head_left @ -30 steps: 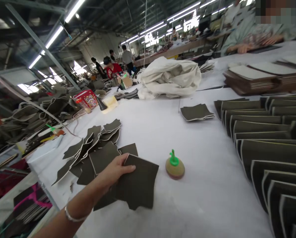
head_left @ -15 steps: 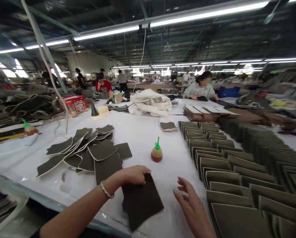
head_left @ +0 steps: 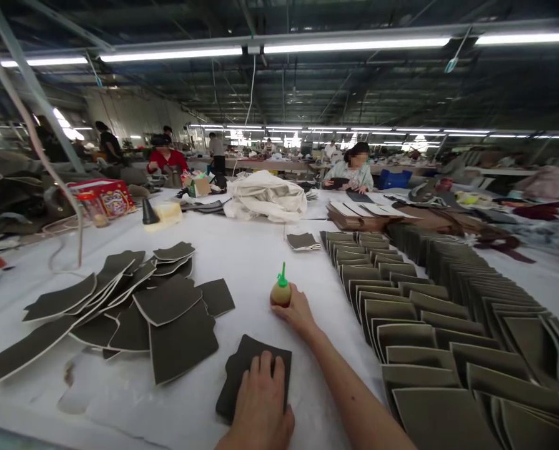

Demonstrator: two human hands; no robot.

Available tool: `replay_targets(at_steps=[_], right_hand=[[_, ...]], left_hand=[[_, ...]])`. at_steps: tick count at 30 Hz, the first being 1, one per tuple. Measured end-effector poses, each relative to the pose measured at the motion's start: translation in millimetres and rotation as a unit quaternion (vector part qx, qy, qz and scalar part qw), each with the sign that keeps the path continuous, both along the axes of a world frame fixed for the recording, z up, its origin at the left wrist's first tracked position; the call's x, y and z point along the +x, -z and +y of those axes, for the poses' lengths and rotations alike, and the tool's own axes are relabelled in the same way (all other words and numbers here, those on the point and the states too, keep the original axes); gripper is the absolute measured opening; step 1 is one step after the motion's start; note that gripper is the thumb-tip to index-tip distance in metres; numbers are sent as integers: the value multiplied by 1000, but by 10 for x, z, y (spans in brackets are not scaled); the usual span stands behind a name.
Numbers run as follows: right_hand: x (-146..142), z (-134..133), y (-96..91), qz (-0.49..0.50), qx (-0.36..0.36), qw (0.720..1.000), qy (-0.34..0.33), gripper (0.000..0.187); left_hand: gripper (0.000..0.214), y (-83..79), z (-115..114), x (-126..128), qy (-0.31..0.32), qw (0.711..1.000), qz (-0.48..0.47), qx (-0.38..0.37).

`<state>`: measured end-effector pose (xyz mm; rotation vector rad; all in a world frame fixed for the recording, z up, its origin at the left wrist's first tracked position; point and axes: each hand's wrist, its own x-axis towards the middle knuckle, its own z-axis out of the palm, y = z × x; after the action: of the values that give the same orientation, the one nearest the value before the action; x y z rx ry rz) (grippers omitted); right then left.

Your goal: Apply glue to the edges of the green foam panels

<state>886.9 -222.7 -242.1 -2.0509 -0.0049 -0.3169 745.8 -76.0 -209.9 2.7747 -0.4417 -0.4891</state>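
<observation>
- Nearest, the left hand (head_left: 263,394) lies palm down with fingers a little apart, pressing on a dark piece (head_left: 246,359) that rests flat on the desk (head_left: 246,262); whether it is one layer or several, I cannot tell.
- Just ahead and to the right of that, the right hand (head_left: 300,312) is curled round the side of a squeeze bottle (head_left: 281,294), which stands upright with its green spout pointing up; some reddish-brown liquid shows low in it.
- To the left of both hands, a loose pile (head_left: 176,300) of similar dark pieces with pale edges lies overlapping at odd angles; by its look, this part is not yet dealt with.
- To the right of both hands, long rows (head_left: 385,312) of dark pieces lean one behind another in order, so a large share seems already set out; the piece under the left hand is not among them.
- Ahead of the right hand, beyond the bottle, sits a small stack (head_left: 302,241) of dark pieces, apart from the pile.
- Farther ahead lie a crumpled white cloth (head_left: 265,194) and, to its right, a brown stack (head_left: 347,219); beyond that, a co-worker (head_left: 349,172) handles dark material.
</observation>
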Motion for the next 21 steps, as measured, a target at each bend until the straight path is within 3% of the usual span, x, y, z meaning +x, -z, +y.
replay_targets(at_steps=[5, 9, 12, 16, 21], right_hand=[[-299, 38, -155, 10, 153, 987, -45, 33], [-908, 8, -328, 33, 295, 952, -71, 47], [-1441, -65, -435, 95, 350, 929, -75, 59], [-2037, -198, -474, 147, 378, 914, -7, 63], [-2407, -365, -470, 141, 383, 906, 108, 64]], left_hand=[[68, -69, 276, 73, 24, 999, 4, -38], [68, -113, 313, 24, 17, 1000, -12, -4], [61, -147, 230, 10, 19, 1000, -13, 20], [49, -171, 164, 17, 20, 999, -25, 41], [41, -158, 174, 35, 37, 998, -40, 42]])
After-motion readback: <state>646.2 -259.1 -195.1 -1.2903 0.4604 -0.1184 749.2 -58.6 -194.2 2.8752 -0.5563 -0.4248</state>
